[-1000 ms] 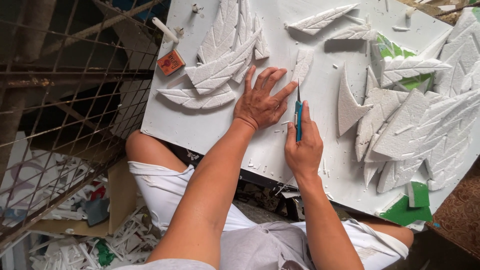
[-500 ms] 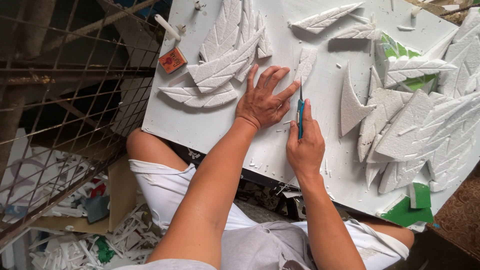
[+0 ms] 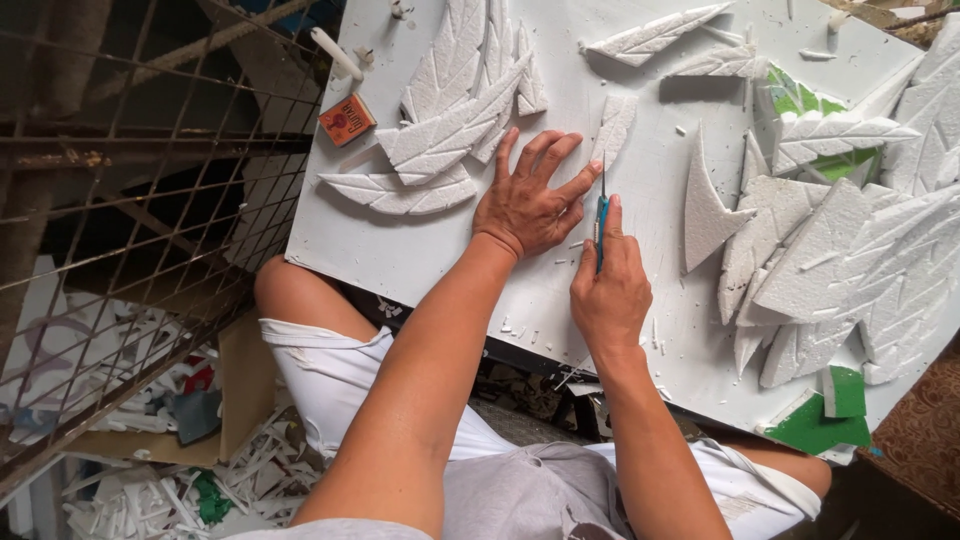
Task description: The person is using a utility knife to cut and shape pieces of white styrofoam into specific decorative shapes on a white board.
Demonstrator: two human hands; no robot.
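Covering most of the view, a white foam board [image 3: 420, 250] carries heaps of carved white foam leaves [image 3: 850, 250] to the right and more at upper left, with green offcuts [image 3: 815, 425] at its lower right corner. The left hand [image 3: 530, 200] lies flat on it, fingers spread, holding nothing. Just beside, the right hand [image 3: 610, 295] is closed around a blue-handled knife [image 3: 601, 225], blade to the board, while a small orange rectangular packet [image 3: 347, 119] sits near the upper left edge.

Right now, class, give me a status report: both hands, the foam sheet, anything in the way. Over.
Left hand flat on white foam sheet. Right hand grips blue craft knife, blade down on sheet. Cut foam leaf beyond the blade; leaf stacks both sides.
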